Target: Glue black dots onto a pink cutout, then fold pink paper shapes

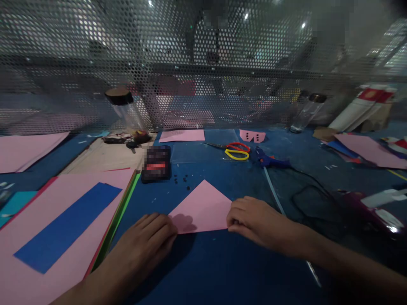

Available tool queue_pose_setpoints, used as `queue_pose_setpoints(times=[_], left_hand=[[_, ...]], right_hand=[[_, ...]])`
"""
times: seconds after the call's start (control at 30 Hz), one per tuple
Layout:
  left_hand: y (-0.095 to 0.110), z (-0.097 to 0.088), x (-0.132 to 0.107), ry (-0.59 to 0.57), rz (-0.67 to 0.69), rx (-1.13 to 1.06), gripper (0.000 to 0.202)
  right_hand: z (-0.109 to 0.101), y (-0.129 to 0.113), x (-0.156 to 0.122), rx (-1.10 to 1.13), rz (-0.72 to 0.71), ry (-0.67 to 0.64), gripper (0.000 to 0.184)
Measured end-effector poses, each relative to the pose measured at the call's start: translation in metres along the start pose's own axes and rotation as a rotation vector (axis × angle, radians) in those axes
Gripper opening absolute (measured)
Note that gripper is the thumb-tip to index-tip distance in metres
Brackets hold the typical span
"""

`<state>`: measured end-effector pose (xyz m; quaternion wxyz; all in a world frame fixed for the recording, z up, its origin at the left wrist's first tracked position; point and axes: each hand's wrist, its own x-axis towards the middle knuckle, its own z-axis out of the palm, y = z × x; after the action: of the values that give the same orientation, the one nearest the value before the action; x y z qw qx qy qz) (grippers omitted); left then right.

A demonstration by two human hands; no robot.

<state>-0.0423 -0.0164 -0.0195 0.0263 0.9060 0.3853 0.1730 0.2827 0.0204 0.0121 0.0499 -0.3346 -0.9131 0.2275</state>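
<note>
The blue table (203, 271) bears a glue gun (270, 161) and, seemingly, beads (188, 188).

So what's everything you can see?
Paper triangle: 1, pink, centre
Paper strip: 1, blue, left
Paper sheets: several, mostly pink, left, back, right
Notched paper cutout: 1, pink, back
Metal scissors: 1, red and yellow handles, back
Glue gun: 1, blue, beside scissors
Blurred boxy object: 1, dark, centre left
Tiny bits: several, black, beside it
Lidded cylinders: 2, clear, back
Tubes: at least 2, red and white, back right
Perforated metal screen: 1, grey, behind
Tabletop: 1, blue, underneath
Left hand and right hand: 2, bare, triangle's sides
</note>
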Motion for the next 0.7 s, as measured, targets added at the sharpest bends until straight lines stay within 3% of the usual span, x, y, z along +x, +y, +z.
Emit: queue_pose_setpoints(times=[0.23, 0.4, 0.7], left_hand=[[-0.002, -0.002, 0.004, -0.023, -0.069, -0.108, 0.017], [-0.006, -0.009, 0.005, -0.092, -0.176, -0.209, 0.017], [-0.02, -0.022, 0.006, -0.191, -0.232, -0.25, 0.018]], right_hand=[[-0.001, -0.001, 0.001, -0.017, 0.012, -0.012, 0.007], [-0.001, 0.001, -0.001, 0.004, 0.029, -0.007, 0.006], [-0.008, 0.002, -0.003, 0.052, 0.095, -0.027, 0.004]])
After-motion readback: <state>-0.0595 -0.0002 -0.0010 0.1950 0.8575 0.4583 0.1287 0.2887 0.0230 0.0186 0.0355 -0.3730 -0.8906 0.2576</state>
